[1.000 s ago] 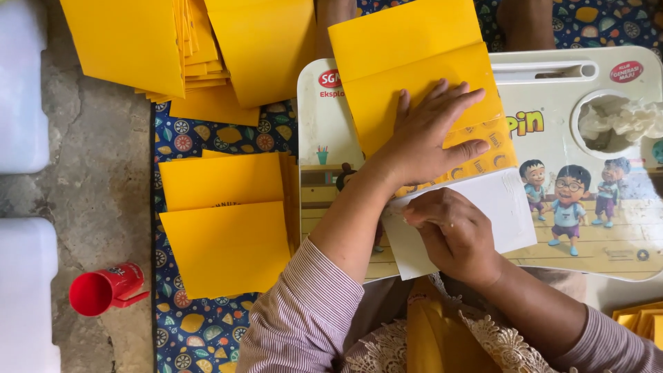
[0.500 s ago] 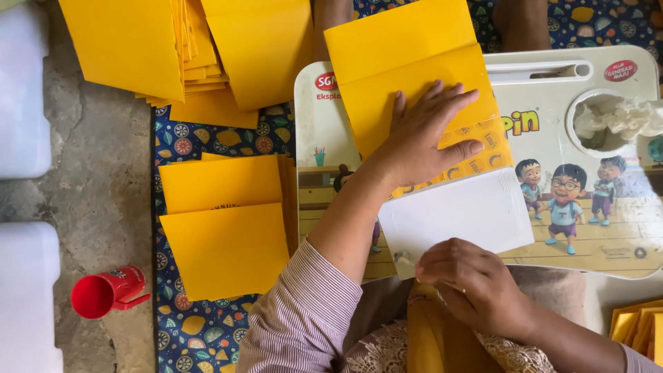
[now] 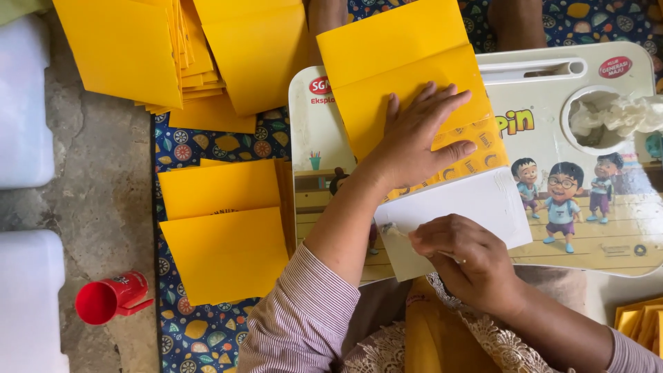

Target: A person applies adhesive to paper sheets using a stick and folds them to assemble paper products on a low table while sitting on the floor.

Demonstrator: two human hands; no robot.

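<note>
- Yellow envelope [image 3: 407, 76] lies at the upper middle of the frame on my lap tray [image 3: 621, 249], its white flap [image 3: 476, 207] turned out toward me.
- My left hand [image 3: 418, 138] rests flat on the envelope, fingers spread, pinning it to the tray.
- My right hand [image 3: 469, 259] sits at the lower edge of the white flap, fingers pinched on a thin stick-like tool [image 3: 397, 231] whose tip touches the flap's left corner; I cannot tell what kind of tool it is.
- The tray carries cartoon children and a round cup hole at the upper right, stuffed with crumpled white tissue [image 3: 615, 117].
- Left of the tray, folded yellow envelopes [image 3: 221, 235] lie on a patterned blue cloth [image 3: 200, 338].
- More yellow envelopes [image 3: 173, 48] are heaped at the upper left.
- A red cup [image 3: 110, 298] lies tipped on its side at the lower left, on the grey floor [image 3: 97, 179].
- White containers [image 3: 24, 103] line the left edge.
</note>
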